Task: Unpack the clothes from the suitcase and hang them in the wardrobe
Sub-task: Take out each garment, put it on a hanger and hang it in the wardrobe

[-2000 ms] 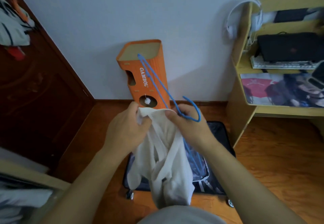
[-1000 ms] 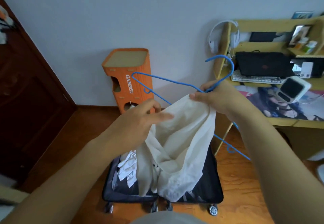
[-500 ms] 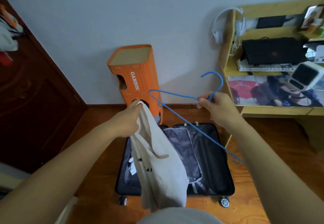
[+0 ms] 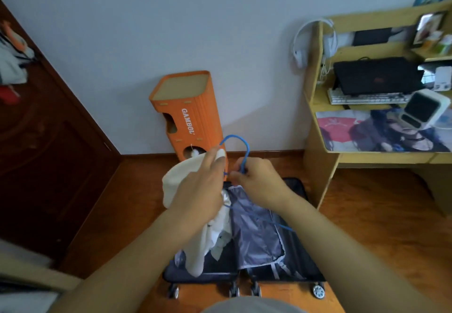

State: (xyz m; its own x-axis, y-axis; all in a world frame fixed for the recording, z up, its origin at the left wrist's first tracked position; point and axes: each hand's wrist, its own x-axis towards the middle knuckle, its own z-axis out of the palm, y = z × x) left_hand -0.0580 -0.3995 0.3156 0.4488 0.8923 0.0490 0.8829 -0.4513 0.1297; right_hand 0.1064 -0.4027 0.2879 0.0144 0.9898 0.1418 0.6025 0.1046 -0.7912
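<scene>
My left hand [image 4: 199,186] grips a cream white garment [image 4: 175,181] that hangs down over the open dark suitcase [image 4: 288,259] on the floor. My right hand [image 4: 256,179] pinches a blue wire hanger [image 4: 241,145] at the base of its hook, right beside the left hand. One hanger arm runs down to the right over the suitcase's grey lining. The other arm goes into the garment and is hidden there. More light clothing lies in the suitcase's left half, partly covered by the garment.
An orange GAMBOL cardboard tower [image 4: 189,114] stands against the wall behind the suitcase. A wooden desk [image 4: 318,166] with laptop, keyboard and headphones fills the right. A dark wooden door [image 4: 49,153] with hung clothes is at left. Bedding shows at bottom left.
My hands have come together: the right hand brought the hanger in from the right, and one hanger arm now sits inside the garment held by my left hand.
</scene>
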